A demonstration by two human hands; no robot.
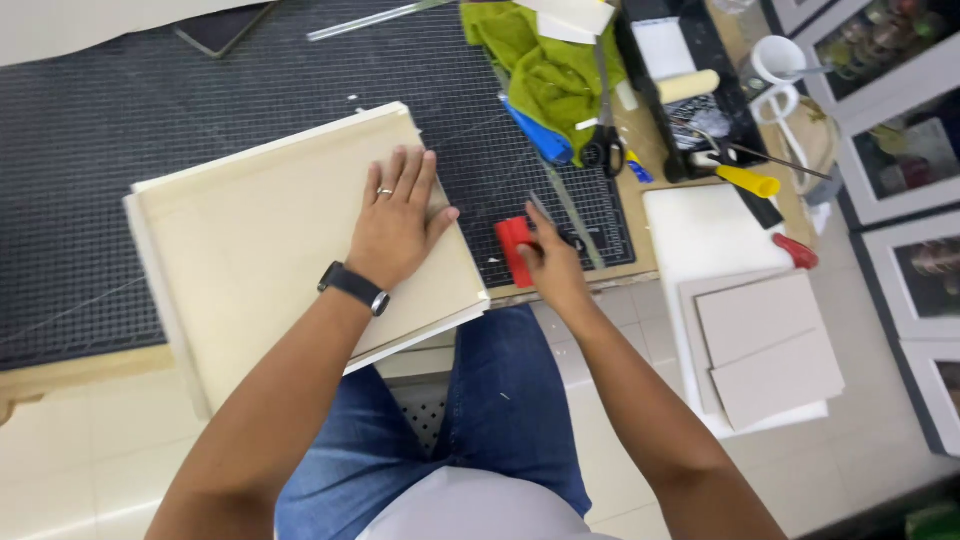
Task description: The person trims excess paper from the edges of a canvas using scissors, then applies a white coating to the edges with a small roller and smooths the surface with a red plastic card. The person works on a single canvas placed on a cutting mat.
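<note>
Left hand (400, 225) lies flat on the cream board (290, 255), fingers spread and palm down, apparently to pin it; the board overhangs the near edge of the cutting mat (200, 90). Just right of it, the right hand (552, 262) grips a red block (515, 250), fingers curled around it, near a ruler (572, 215). Further back sit scissors (605, 120) and a green cloth (545, 65). The block's full shape is hidden by the fingers. Grey cards (765, 345) lie well to the right.
</note>
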